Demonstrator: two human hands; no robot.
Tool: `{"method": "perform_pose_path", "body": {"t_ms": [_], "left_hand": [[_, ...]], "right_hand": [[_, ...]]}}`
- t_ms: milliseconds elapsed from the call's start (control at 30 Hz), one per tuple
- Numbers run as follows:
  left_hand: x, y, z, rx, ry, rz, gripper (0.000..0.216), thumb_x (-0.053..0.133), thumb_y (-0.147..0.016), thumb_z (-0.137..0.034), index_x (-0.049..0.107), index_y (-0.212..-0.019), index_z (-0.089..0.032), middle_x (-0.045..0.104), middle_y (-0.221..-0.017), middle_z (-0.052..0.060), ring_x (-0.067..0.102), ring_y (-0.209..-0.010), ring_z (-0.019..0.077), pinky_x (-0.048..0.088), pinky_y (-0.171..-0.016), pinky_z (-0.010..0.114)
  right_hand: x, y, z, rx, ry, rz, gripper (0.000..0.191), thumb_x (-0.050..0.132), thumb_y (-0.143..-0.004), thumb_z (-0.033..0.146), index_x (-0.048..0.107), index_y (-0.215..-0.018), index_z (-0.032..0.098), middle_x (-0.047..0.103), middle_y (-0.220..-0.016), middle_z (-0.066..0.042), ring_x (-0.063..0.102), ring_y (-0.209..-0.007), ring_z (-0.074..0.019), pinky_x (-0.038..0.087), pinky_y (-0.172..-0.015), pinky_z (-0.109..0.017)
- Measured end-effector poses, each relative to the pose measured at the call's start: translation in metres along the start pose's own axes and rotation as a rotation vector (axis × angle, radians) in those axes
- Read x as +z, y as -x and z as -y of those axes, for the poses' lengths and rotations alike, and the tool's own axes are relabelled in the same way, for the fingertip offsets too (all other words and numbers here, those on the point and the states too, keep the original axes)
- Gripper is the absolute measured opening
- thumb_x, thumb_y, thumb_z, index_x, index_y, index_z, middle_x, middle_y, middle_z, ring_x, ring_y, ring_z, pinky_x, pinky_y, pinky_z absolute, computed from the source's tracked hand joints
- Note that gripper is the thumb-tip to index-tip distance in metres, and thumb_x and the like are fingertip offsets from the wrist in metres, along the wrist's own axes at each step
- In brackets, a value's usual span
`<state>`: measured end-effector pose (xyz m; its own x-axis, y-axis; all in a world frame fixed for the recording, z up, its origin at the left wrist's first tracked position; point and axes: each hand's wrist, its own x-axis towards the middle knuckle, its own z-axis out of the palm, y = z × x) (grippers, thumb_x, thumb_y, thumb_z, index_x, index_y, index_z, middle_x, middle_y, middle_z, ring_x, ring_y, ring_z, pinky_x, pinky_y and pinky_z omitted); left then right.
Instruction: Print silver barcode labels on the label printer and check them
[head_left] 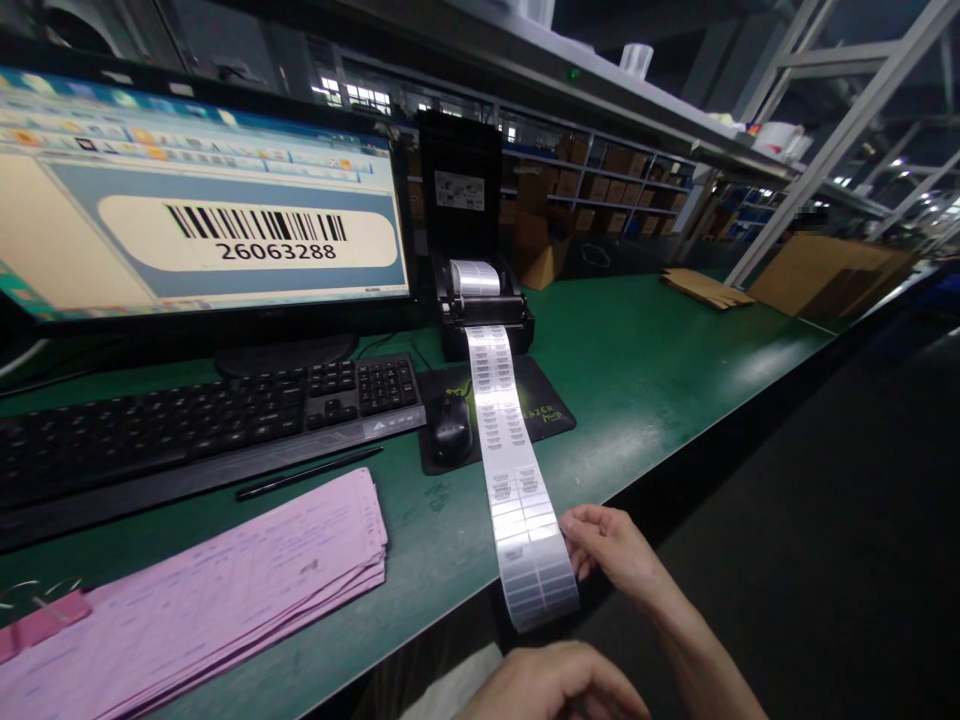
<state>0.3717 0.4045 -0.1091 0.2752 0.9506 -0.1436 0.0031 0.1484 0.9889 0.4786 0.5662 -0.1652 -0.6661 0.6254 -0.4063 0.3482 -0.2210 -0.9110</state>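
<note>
Inside printer [491,309], label roll [475,278]; strip [511,440] in right hand [609,546], pinched; left hand [561,684] unclear.

Right of the printer [491,308], an open stretch of tabletop [637,360] leaves a way through between the near edge and the flat cardboard [709,287] by the far edge. The label strip [499,410] blocks the middle, running from the printer over the near edge; leftward, keyboard [214,425] and pink papers [225,590] crowd the way.
</note>
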Motion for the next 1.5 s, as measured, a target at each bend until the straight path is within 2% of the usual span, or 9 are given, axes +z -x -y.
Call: {"method": "perform_pose_path", "body": {"t_ms": [133,300,567,700,833,933,1100,1300,1500], "left_hand": [[-0.013,0.003,-0.016,-0.089,-0.221,-0.175,0.023,0.049,-0.085,-0.024,0.065,-0.101,-0.023,0.067,-0.101,0.003,0.060,-0.092,0.0163,0.045,-0.082,0.028],[-0.034,-0.004,-0.029,-0.071,-0.324,-0.300,0.020,0.047,-0.086,-0.021,0.065,-0.095,-0.023,0.067,-0.100,-0.002,0.059,-0.095,0.0143,0.043,-0.086,0.026],[-0.094,-0.035,-0.012,-0.001,-0.846,-0.487,0.023,0.044,-0.086,-0.015,0.062,-0.099,-0.017,0.068,-0.100,0.006,0.062,-0.094,0.0185,0.047,-0.084,0.030],[-0.104,-0.052,-0.010,0.090,-1.041,-0.414,0.027,0.042,-0.087,-0.012,0.060,-0.106,-0.013,0.064,-0.108,0.010,0.057,-0.104,0.0208,0.045,-0.093,0.034],[-0.106,-0.078,-0.016,0.192,-1.161,-0.210,0.035,0.044,-0.085,-0.009,0.057,-0.117,-0.013,0.050,-0.130,0.014,0.041,-0.124,0.0252,0.036,-0.104,0.040],[-0.109,-0.097,-0.022,0.212,-1.233,-0.073,0.031,0.049,-0.084,-0.013,0.060,-0.112,-0.011,0.045,-0.135,0.018,0.032,-0.131,0.0309,0.025,-0.110,0.049],[-0.114,-0.113,-0.033,0.209,-1.283,0.087,0.014,0.052,-0.084,-0.019,0.065,-0.087,-0.015,0.061,-0.114,0.012,0.045,-0.120,0.0273,0.014,-0.111,0.056],[-0.114,-0.117,-0.041,0.137,-1.271,0.161,0.015,0.048,-0.085,-0.018,0.062,-0.083,-0.015,0.066,-0.081,0.004,0.060,-0.090,0.0184,0.012,-0.110,0.059],[-0.110,-0.117,-0.040,0.096,-1.254,0.182,0.018,0.045,-0.086,-0.019,0.062,-0.084,-0.016,0.068,-0.079,0.003,0.062,-0.084,0.0168,0.016,-0.110,0.057]], "right_hand": [[0.013,-0.007,0.008,-0.003,-0.022,-0.002,0.044,0.064,-0.066,0.056,0.059,-0.078,0.014,0.060,-0.053,0.002,0.055,-0.046,-0.0105,0.043,-0.048,-0.023],[0.025,-0.015,0.011,-0.020,-0.014,-0.017,0.033,0.067,-0.065,0.045,0.059,-0.075,0.015,0.063,-0.057,0.001,0.055,-0.048,-0.0102,0.041,-0.047,-0.022],[0.011,-0.014,0.003,-0.037,0.040,-0.075,0.024,0.065,-0.069,0.039,0.055,-0.068,0.017,0.056,-0.052,0.004,0.049,-0.044,-0.0090,0.036,-0.044,-0.021],[0.003,-0.010,0.000,-0.038,0.079,-0.084,0.022,0.065,-0.068,0.037,0.055,-0.066,0.017,0.054,-0.052,0.005,0.047,-0.044,-0.0089,0.034,-0.045,-0.021],[-0.005,-0.004,0.001,-0.056,0.133,-0.096,0.019,0.066,-0.068,0.034,0.059,-0.069,0.016,0.054,-0.055,0.004,0.045,-0.048,-0.0086,0.033,-0.047,-0.021],[-0.010,0.002,0.005,-0.087,0.216,-0.117,0.018,0.065,-0.070,0.032,0.061,-0.071,0.015,0.056,-0.057,0.003,0.046,-0.051,-0.0089,0.032,-0.048,-0.021],[-0.016,0.010,0.011,-0.105,0.301,-0.132,0.017,0.062,-0.073,0.031,0.062,-0.073,0.014,0.058,-0.061,0.001,0.049,-0.056,-0.0102,0.035,-0.052,-0.021],[-0.019,0.008,0.010,-0.115,0.302,-0.135,0.018,0.062,-0.074,0.033,0.062,-0.074,0.015,0.058,-0.063,0.000,0.050,-0.057,-0.0106,0.036,-0.052,-0.022],[-0.014,0.002,0.010,-0.192,0.182,-0.135,0.022,0.061,-0.076,0.038,0.062,-0.077,0.016,0.061,-0.068,0.000,0.053,-0.062,-0.0121,0.039,-0.057,-0.023]]}}
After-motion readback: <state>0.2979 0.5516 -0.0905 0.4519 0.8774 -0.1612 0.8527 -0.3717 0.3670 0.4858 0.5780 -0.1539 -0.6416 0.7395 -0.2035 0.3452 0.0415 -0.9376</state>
